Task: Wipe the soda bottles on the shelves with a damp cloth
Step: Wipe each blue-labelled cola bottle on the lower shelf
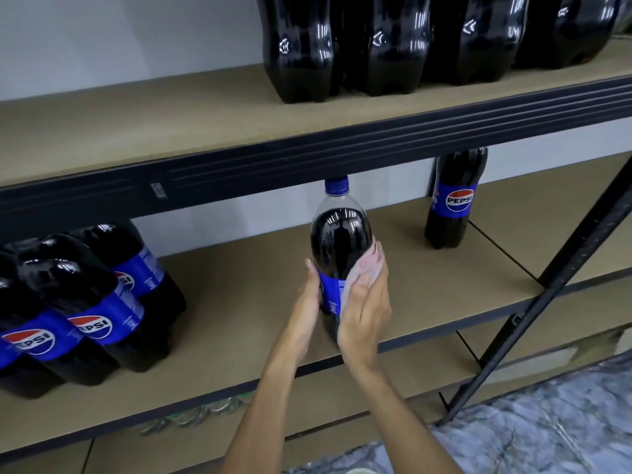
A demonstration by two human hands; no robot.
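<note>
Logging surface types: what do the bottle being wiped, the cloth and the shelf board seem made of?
The bottle: clear glossy plastic, judging by sharp highlights and the see-through neck above the dark soda. The cloth: soft pale pink fabric, probably; it wrinkles against the bottle. The shelf board: matte tan fibreboard or similar; flat, no grain or shine.

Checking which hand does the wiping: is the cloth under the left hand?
No, the pink cloth lies under the right hand, pressed to the bottle; the left hand touches its other side bare.
</note>
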